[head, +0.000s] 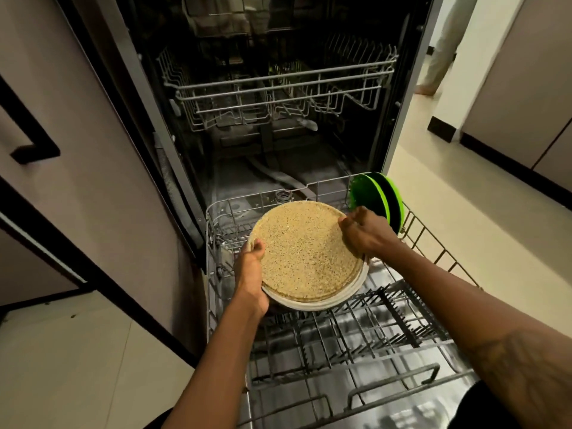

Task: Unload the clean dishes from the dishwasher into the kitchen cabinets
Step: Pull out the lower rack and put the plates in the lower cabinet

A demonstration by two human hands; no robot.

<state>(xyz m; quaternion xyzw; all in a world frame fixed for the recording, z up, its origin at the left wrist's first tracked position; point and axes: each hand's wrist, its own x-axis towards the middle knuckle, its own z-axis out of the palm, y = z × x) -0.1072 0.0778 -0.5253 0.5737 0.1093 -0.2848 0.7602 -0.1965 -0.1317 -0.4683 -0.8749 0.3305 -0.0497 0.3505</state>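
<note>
A stack of round plates (306, 253), speckled tan on top with a white one underneath, is held above the pulled-out lower rack (356, 332) of the open dishwasher. My left hand (251, 267) grips the stack's left edge. On the stack's right edge, my right hand (363, 232) is closed over the rim. Two green plates (379, 196) stand upright at the rack's far right corner, just behind my right hand.
The upper rack (278, 91) sits inside the dark dishwasher tub. A cabinet door with a black handle (34, 150) is on the left. Pale floor tiles lie on both sides. A person's leg (439, 57) shows at the far right.
</note>
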